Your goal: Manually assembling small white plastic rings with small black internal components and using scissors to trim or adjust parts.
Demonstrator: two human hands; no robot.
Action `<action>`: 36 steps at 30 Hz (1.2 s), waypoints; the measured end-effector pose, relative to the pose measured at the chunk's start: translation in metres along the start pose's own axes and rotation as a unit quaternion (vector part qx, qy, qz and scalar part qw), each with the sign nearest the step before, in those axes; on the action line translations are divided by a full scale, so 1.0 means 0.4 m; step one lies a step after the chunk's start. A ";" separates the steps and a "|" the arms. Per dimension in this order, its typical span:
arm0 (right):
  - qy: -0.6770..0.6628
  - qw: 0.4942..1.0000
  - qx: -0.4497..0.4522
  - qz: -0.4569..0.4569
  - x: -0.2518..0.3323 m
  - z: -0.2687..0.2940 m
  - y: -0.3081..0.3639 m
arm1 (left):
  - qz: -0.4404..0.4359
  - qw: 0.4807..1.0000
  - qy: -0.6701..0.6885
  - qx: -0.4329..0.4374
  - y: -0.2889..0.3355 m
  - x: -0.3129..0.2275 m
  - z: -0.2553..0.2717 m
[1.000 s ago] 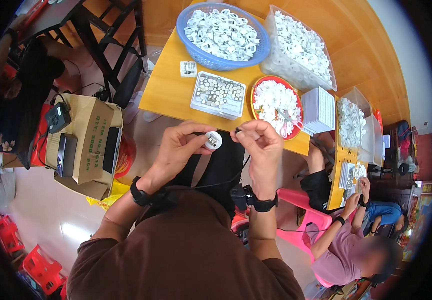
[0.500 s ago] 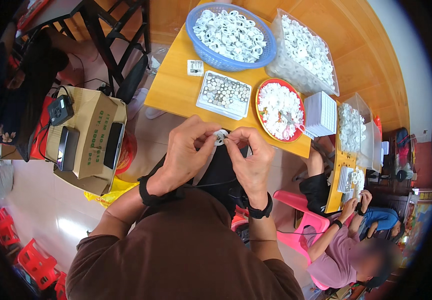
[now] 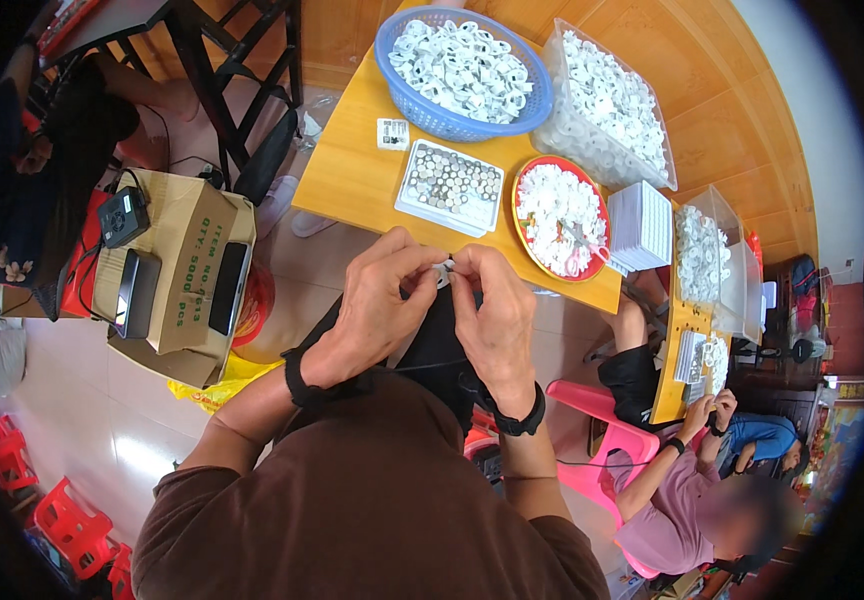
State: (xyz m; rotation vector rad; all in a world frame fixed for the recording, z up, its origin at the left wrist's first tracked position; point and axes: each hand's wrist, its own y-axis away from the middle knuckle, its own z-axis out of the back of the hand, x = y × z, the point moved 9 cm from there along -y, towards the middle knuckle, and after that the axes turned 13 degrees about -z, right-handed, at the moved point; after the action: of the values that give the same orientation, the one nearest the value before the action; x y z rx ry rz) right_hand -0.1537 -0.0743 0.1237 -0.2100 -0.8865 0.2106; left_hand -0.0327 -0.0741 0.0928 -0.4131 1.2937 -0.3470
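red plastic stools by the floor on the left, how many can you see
3, all at the lower left edge: one small stool upper, one just below it, one larger nearer the person's arm. More may be hidden past the dark rim.

The table (image 3: 352,180) is smooth yellow-orange wood. At twelve o'clock, a blue plastic basket (image 3: 542,100) of perforated weave holds glossy white plastic rings (image 3: 462,65). At nine o'clock stands a matt brown cardboard box (image 3: 187,270). The floor (image 3: 102,430) is glossy tile.

Bare strip of yellow wooden table (image 3: 352,175) left of the shallow white tray (image 3: 449,186). Crowded beyond by blue plastic basket (image 3: 462,70), round red dish (image 3: 560,217), clear plastic tub (image 3: 612,100).
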 end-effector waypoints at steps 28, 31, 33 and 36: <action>-0.162 0.983 0.005 -0.092 -0.104 -0.017 -0.001 | 0.086 0.989 0.116 0.040 0.024 0.081 -0.035; -0.308 0.930 0.047 -0.197 -0.160 -0.043 0.012 | 0.103 0.985 0.128 0.046 0.026 0.079 -0.039; -0.362 0.894 0.078 -0.251 -0.178 -0.062 0.024 | 0.107 0.985 0.127 0.049 0.031 0.083 -0.040; -0.370 0.894 0.084 -0.239 -0.166 -0.060 0.029 | 0.090 0.984 0.155 -0.016 0.035 0.092 -0.035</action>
State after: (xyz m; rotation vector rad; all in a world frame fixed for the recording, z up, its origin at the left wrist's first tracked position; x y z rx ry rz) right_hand -0.1769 -0.0832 0.0564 0.2802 -1.6386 -0.1115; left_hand -0.0370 -0.0805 0.0516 -0.2728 1.6304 -0.2441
